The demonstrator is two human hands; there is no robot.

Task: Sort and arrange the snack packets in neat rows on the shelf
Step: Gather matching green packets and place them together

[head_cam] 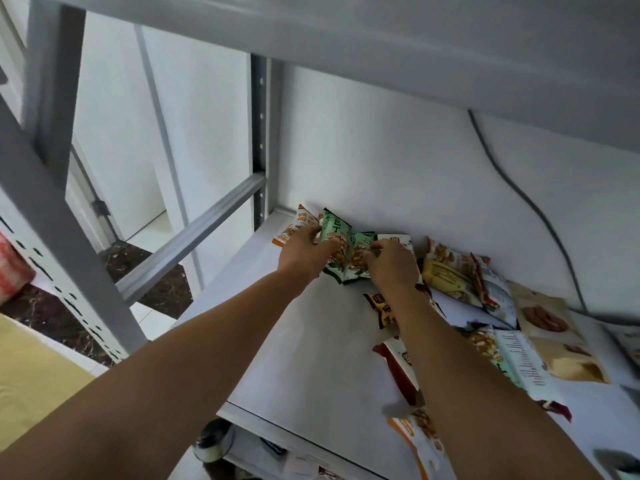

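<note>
Packets (450, 275) on shelf (311, 341) (rear, right)

White shelf (311, 341). Two green packets (334, 232) centre frame, brown-and-white print. Orange-white packet (294, 230) left of them. Right side: yellow packet (446, 275), black-orange packet (381, 306), dark red packet (398, 372), beige packet (550, 323) with brown rings. Grey cable (519, 188). Dark marbled floor (162, 292).

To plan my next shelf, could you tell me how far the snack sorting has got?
Barely begun: an orange packet sits at the back corner. The left hand and right hand hold green packets beside it. The jumbled packets to the right are unsorted.
</note>
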